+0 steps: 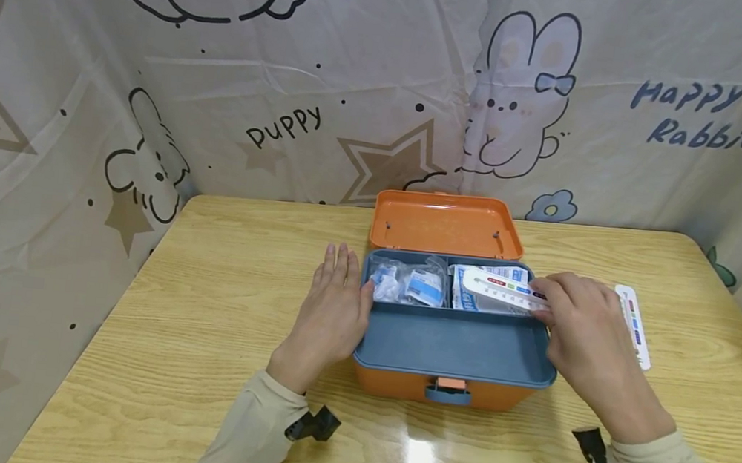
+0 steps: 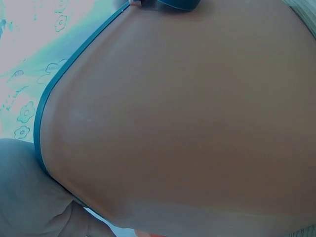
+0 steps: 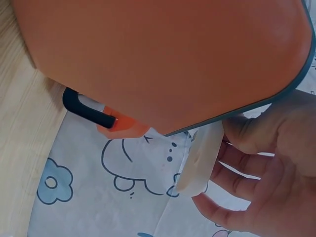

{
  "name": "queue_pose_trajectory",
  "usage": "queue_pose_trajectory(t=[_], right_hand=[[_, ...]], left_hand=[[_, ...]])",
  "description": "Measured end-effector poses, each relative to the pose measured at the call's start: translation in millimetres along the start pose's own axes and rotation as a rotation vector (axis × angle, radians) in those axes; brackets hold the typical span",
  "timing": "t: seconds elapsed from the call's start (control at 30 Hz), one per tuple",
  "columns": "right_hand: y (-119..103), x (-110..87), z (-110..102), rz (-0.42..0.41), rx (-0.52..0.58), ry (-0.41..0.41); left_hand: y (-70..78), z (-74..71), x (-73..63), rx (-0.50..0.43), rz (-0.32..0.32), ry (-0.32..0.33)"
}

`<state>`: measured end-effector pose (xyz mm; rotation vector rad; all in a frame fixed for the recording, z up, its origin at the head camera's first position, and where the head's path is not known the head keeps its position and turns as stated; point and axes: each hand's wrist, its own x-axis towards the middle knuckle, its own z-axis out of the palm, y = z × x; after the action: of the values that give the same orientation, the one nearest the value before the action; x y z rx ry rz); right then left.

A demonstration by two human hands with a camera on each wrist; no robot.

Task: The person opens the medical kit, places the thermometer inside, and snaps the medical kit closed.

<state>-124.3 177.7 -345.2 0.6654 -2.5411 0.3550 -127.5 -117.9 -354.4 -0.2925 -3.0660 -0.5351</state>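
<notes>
We see the white thermometer strip (image 1: 500, 287) over the right far compartment of the orange box (image 1: 390, 384), its near-right end pinched between the thumb and curled fingers of the right hand (image 1: 584, 349). We judge it light, stiff, thin and rather smooth, perhaps brittle if bent, so a light pinch at one end, away from the printed scale, suits it. The left hand (image 1: 333, 310) lies with straight fingers along the box's left side, gripping nothing; its thumb is by the rim.

The strip's right end is hidden by our right fingers, its printing is too small to read, and we cannot tell whether it touches the packets (image 1: 466, 301) beneath. A similar strip (image 1: 633, 324) on the surface (image 1: 240, 271) at right is partly covered by the hand. The box's wall nearly fills the left wrist view.
</notes>
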Motion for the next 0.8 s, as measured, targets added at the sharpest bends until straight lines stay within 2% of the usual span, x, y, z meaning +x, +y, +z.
queue_pose_trajectory(t=[0.33, 0.8], right_hand=[[-7.6, -0.4, -0.5, -0.038, 0.006, 0.029], [-23.2, -0.4, -0.5, -0.061, 0.007, -0.015]], left_hand=[[2.2, -0.9, 0.1, 0.049, -0.021, -0.006], [1.5, -0.4, 0.0, 0.047, -0.02, -0.003]])
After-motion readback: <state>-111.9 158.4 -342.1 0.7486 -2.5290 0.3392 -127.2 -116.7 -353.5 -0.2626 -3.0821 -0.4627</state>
